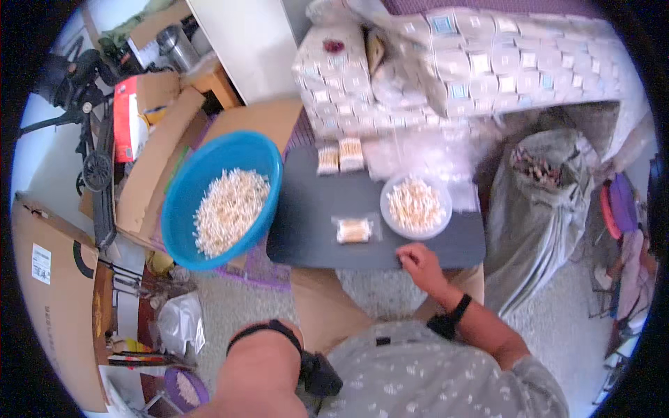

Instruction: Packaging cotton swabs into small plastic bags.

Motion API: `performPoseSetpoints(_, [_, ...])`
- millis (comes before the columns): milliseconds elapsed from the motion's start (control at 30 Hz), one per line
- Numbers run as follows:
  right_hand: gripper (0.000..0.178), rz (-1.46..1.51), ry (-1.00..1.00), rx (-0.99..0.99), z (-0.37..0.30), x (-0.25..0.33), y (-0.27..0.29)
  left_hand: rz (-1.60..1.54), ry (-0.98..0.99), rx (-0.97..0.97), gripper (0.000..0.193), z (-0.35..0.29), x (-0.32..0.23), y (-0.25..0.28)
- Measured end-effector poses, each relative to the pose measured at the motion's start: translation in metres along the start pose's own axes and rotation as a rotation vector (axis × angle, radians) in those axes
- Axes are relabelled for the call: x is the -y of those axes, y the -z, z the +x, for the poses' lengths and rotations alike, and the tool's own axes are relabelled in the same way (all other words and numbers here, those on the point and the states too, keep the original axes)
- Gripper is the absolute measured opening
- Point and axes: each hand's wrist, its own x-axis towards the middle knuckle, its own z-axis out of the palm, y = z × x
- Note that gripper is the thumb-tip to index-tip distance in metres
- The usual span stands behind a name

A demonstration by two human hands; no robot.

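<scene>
My right hand (421, 265) rests at the near edge of a dark table (306, 209), just below a white bowl (446, 217) heaped with cotton swabs (414, 204). Its fingers are curled together, and whatever they may hold cannot be made out. To its left a small clear bag of cotton swabs (354, 230) lies on the tabletop. My left arm (258, 373), with a black strap (275, 326), rises large at the lower edge; the fingers do not show. Two more filled bags (350, 154) lie side by side at the table's far edge.
A blue basin (171, 230) of loose cotton swabs stands tilted left of the table. Clear plastic bags (418, 153) spread over its far side. At right is a large grey sack (536, 223). Cardboard boxes (56, 279) line the left, and a cloth-covered sofa (488, 66) stands behind.
</scene>
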Motion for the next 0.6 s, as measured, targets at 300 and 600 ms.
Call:
performPoseSetpoints(300, [0.016, 0.015, -0.022, 0.032, -0.006, 0.002, -0.005, -0.048, -0.006, -0.072, 0.017, -0.009, -0.004, 0.005])
performPoseSetpoints(600, [0.015, 0.040, -0.008, 0.015, -0.012, -0.001, -0.010, -0.074, -0.006, -0.125, 0.016, -0.003, -0.014, 0.018])
